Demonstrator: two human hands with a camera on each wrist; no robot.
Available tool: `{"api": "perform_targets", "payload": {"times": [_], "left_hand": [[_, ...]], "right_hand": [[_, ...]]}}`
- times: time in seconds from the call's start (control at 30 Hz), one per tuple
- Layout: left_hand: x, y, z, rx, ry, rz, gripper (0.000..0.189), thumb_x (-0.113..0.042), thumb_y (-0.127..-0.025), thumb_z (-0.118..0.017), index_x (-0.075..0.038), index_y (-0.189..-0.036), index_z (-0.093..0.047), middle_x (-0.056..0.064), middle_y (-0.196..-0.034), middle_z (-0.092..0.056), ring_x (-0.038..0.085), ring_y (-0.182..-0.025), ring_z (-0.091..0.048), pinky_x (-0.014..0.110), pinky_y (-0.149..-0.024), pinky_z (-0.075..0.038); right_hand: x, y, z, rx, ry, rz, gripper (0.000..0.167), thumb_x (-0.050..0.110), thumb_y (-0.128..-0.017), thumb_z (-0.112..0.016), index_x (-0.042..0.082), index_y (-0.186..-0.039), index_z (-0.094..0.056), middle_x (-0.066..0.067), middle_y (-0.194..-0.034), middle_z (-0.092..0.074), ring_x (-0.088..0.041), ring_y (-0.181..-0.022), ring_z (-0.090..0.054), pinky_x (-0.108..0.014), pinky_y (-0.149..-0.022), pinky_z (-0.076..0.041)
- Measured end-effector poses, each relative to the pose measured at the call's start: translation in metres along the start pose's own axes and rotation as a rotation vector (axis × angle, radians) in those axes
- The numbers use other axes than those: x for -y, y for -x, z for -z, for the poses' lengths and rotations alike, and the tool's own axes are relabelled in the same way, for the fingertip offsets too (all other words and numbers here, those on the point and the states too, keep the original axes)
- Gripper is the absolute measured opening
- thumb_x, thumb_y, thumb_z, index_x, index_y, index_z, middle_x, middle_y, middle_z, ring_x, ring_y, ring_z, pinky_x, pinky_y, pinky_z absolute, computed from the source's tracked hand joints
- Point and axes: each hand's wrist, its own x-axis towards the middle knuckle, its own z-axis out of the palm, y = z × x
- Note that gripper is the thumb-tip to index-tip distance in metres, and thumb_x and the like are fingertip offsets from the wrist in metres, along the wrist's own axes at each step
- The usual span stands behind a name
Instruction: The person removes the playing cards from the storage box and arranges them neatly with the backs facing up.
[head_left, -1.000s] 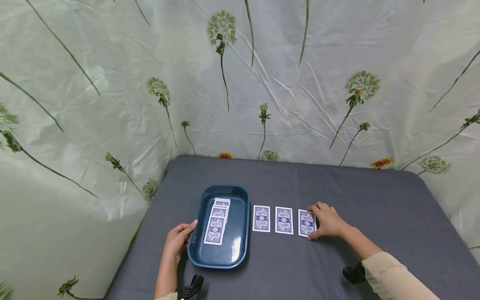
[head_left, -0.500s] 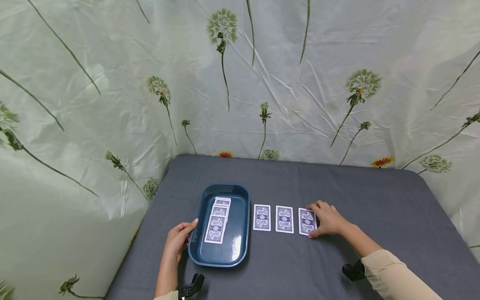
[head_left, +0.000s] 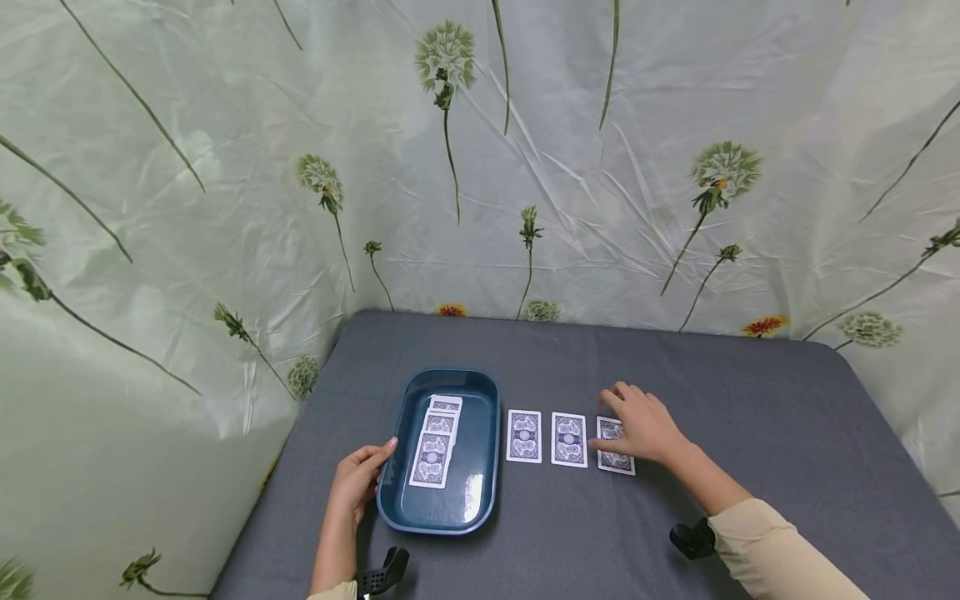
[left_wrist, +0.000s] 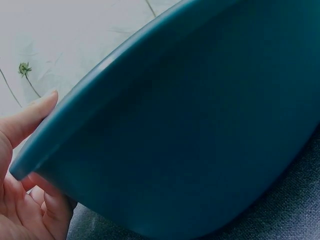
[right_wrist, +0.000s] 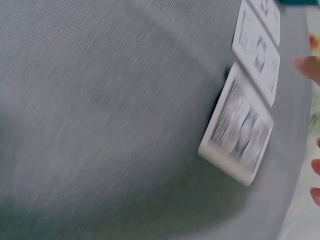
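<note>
And here's the left hand [head_left: 358,479] on the blue tray [head_left: 476,433], gripping its left rim, thumb over the top and fingers curled beneath. Inside the tray, a short column of overlapping cards [head_left: 430,460], backs up, lies left of the middle, the uppermost one nearest the person. Now look to the tray's right: a row running away from it, all backs up on the grey cloth [head_left: 540,542]. Just beside the tray sits the near card [head_left: 523,436], then the middle card [head_left: 568,440], and farthest from the tray the end stack [right_wrist: 240,122], a visibly thick pile. Over that one hovers the right hand [head_left: 643,427], fingers spread and thumb stretched towards the tray, nothing in its grasp! From the wrist, the thumb shows clear of the cards. Beyond the tray, past the cloth's back edge, hangs a flowered sheet [head_left: 555,150], creased and shiny.
</note>
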Motion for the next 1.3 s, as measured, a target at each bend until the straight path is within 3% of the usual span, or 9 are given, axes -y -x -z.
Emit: {"api": "perform_targets", "payload": {"times": [0.37, 0.63, 0.83, 1.07, 1.3], "left_hand": [[0.001, -0.002, 0.001, 0.007, 0.001, -0.006, 0.043, -0.042, -0.075, -0.074, -0.003, -0.085, -0.06, -0.002, -0.062, -0.047, 0.011, -0.057, -0.047, 0.027, -0.053, -0.041], [0.003, -0.001, 0.001, 0.033, 0.05, -0.021, 0.039, -0.038, -0.078, -0.072, -0.001, -0.085, -0.061, -0.003, -0.062, -0.05, 0.011, -0.057, -0.048, 0.027, -0.053, -0.042], [0.002, -0.002, 0.002, 0.019, 0.049, -0.02, 0.036, -0.037, -0.077, -0.073, -0.004, -0.082, -0.061, -0.004, -0.06, -0.05, 0.01, -0.054, -0.048, 0.027, -0.052, -0.042], [0.0, -0.005, 0.003, 0.004, 0.034, -0.022, 0.036, -0.038, -0.076, -0.074, -0.006, -0.082, -0.061, -0.003, -0.06, -0.049, 0.009, -0.054, -0.047, 0.026, -0.05, -0.04], [0.001, -0.004, 0.004, 0.015, 0.039, -0.019, 0.032, -0.037, -0.077, -0.074, -0.007, -0.078, -0.061, -0.004, -0.061, -0.049, 0.01, -0.055, -0.048, 0.027, -0.052, -0.041]], "right_hand": [[0.074, -0.046, 0.007, -0.112, -0.081, 0.078, 0.051, 0.049, -0.068, -0.075, 0.015, -0.101, -0.056, -0.004, -0.096, -0.05, -0.017, -0.076, -0.047, -0.029, -0.054, -0.038], [0.131, -0.071, -0.007, -0.096, -0.13, 0.172, 0.051, 0.051, -0.069, -0.073, 0.015, -0.1, -0.054, -0.003, -0.094, -0.049, -0.015, -0.075, -0.045, -0.029, -0.058, -0.037], [0.164, -0.084, -0.021, -0.034, -0.12, 0.183, 0.054, 0.055, -0.069, -0.071, 0.016, -0.103, -0.055, -0.002, -0.094, -0.048, -0.015, -0.075, -0.044, -0.028, -0.059, -0.035], [0.191, -0.095, -0.036, 0.132, -0.101, 0.229, 0.061, 0.06, -0.067, -0.071, 0.017, -0.107, -0.058, -0.001, -0.097, -0.052, -0.014, -0.082, -0.047, -0.028, -0.064, -0.041], [0.208, -0.098, -0.05, 0.217, -0.04, 0.172, 0.081, 0.066, -0.057, -0.074, 0.015, -0.117, -0.055, -0.004, -0.106, -0.053, -0.018, -0.094, -0.049, -0.033, -0.074, -0.043]]}}
